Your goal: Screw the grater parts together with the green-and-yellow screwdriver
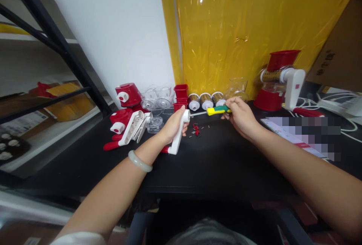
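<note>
My left hand [175, 124] is closed around a white crank handle [177, 142] with a red grip, holding it above the black table. In my right hand [240, 116] is a green and yellow screwdriver [216, 110], gripped at the end of its handle. The screwdriver's shaft runs left to the round white end of the crank handle; whether its tip sits on a screw is too small to tell. Below, between my hands, lie small red parts [196, 128] and several tiny metal pieces. More white crank handles [132, 128] with red grips rest left of my left hand.
Red grater bodies [128, 94] and clear plastic parts [157, 97] stand at the back left. Metal grater drums [206, 100] line the back beside red hoppers [181, 93]. An assembled drum grater [268, 94] stands at the right, near white cables and a printed sheet [294, 135].
</note>
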`<state>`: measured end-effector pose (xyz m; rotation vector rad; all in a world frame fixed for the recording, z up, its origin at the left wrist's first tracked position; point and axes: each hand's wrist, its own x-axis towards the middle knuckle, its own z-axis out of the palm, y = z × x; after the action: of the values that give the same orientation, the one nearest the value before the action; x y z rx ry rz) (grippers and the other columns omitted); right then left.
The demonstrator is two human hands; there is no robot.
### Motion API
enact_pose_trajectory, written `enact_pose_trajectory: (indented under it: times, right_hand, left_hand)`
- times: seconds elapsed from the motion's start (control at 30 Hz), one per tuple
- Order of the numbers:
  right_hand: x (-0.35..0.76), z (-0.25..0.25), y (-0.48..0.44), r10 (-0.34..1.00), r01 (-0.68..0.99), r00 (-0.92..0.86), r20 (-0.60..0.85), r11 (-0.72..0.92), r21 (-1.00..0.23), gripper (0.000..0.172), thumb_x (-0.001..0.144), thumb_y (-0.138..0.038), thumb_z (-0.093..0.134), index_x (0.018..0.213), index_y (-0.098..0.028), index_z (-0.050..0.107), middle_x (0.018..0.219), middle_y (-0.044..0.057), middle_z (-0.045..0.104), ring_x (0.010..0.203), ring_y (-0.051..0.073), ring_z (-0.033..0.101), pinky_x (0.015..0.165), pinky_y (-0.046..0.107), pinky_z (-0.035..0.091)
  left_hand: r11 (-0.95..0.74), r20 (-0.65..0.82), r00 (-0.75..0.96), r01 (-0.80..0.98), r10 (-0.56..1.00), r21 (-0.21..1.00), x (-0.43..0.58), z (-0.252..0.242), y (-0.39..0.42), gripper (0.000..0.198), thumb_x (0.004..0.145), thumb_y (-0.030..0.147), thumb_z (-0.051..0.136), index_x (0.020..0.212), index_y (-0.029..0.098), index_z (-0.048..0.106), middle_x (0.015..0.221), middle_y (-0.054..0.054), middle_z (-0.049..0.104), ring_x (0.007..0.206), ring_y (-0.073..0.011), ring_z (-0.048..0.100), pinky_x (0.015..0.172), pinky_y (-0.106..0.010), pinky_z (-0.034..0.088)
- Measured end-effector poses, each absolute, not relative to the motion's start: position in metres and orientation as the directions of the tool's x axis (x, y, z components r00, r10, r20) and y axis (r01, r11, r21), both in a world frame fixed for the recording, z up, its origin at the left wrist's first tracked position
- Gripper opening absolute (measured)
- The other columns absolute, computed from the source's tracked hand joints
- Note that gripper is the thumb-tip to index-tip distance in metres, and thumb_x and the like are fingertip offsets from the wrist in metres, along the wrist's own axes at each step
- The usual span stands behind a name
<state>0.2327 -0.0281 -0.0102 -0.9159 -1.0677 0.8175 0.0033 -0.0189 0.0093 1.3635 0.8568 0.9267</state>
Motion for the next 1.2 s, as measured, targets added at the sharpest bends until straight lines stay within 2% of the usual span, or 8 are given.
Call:
enact_pose_trajectory:
  times: [0.27,0.47,0.53,0.67,0.8,0.9,1.07,1.2]
  right_hand:
    - [0.2310,-0.0105,-0.0295,0.901,-0.090,0.258,0.350,0.383,-0.919,0.014,0.074,-0.030,0.062,0.078,-0.023,0.051,0.073,-0.004,0.055,0.050,0.008,0.048,0.054,0.027,0.051]
    - [0.2351,-0.0066,-0.0279,0.880,-0.036,0.328,0.345,0.376,-0.926,0.012,0.072,-0.029,0.060,0.078,-0.023,0.052,0.068,-0.005,0.052,0.049,0.008,0.046,0.049,0.026,0.048]
    - [0.2361,-0.0051,-0.0281,0.870,0.004,0.339,0.356,0.378,-0.926,0.013,0.071,-0.030,0.060,0.077,-0.023,0.051,0.066,-0.005,0.051,0.048,0.008,0.045,0.048,0.025,0.047]
    - [0.2368,-0.0038,-0.0284,0.860,0.049,0.371,0.350,0.358,-0.932,0.014,0.070,-0.032,0.060,0.077,-0.022,0.052,0.065,-0.005,0.051,0.048,0.009,0.045,0.047,0.025,0.046]
    - [0.2384,-0.0055,-0.0265,0.859,0.084,0.365,0.358,0.352,-0.932,0.016,0.073,-0.035,0.061,0.077,-0.023,0.051,0.064,-0.004,0.051,0.047,0.009,0.044,0.047,0.026,0.046]
    - [0.2395,-0.0076,-0.0248,0.861,0.099,0.364,0.356,0.344,-0.934,0.018,0.074,-0.037,0.062,0.077,-0.024,0.051,0.064,-0.004,0.051,0.047,0.010,0.044,0.046,0.027,0.046]
    - [0.2383,-0.0090,-0.0247,0.861,0.083,0.376,0.342,0.336,-0.938,0.017,0.073,-0.036,0.061,0.077,-0.023,0.052,0.069,-0.003,0.054,0.048,0.009,0.046,0.045,0.026,0.046]
    - [0.2367,-0.0077,-0.0262,0.868,0.055,0.381,0.317,0.321,-0.945,0.014,0.072,-0.033,0.062,0.075,-0.023,0.052,0.068,-0.003,0.053,0.047,0.008,0.044,0.046,0.026,0.046]
  left_hand:
    - [-0.013,0.030,0.402,-0.044,0.915,0.999,0.0028,0.0084,-0.0178,0.057,0.087,0.075,0.051,0.086,0.019,0.058,0.051,0.007,0.041,0.039,-0.0087,0.037,0.039,-0.020,0.039]
    - [-0.054,0.063,0.341,-0.033,0.938,0.998,0.0005,0.0097,-0.0155,0.054,0.083,0.073,0.059,0.085,0.019,0.056,0.058,0.006,0.045,0.042,-0.0080,0.041,0.038,-0.019,0.038]
    - [-0.107,0.102,0.295,0.001,0.950,0.994,-0.0004,0.0111,-0.0160,0.051,0.077,0.067,0.071,0.086,0.019,0.055,0.064,0.005,0.050,0.046,-0.0081,0.045,0.039,-0.019,0.039]
    - [-0.171,0.136,0.210,0.155,0.968,0.973,-0.0013,0.0127,-0.0180,0.051,0.062,0.042,0.090,0.092,0.018,0.057,0.078,0.000,0.061,0.062,-0.0116,0.057,0.040,-0.017,0.041]
    - [-0.185,0.144,0.235,0.164,0.961,0.969,-0.0013,0.0124,-0.0186,0.040,0.065,0.022,0.085,0.095,0.017,0.059,0.091,-0.004,0.068,0.071,-0.0137,0.064,0.043,-0.017,0.043]
    - [-0.181,0.142,0.245,0.148,0.959,0.972,-0.0014,0.0121,-0.0182,0.039,0.065,0.012,0.080,0.098,0.016,0.060,0.094,-0.006,0.071,0.073,-0.0147,0.066,0.046,-0.018,0.047]
    - [-0.174,0.128,0.277,0.148,0.952,0.974,-0.0017,0.0114,-0.0184,0.040,0.066,0.014,0.082,0.100,0.016,0.061,0.091,-0.007,0.072,0.083,-0.0203,0.071,0.048,-0.018,0.049]
    - [-0.167,0.117,0.296,0.150,0.948,0.975,-0.0016,0.0113,-0.0196,0.043,0.066,0.018,0.086,0.101,0.016,0.062,0.089,-0.007,0.071,0.081,-0.0203,0.072,0.048,-0.019,0.050]
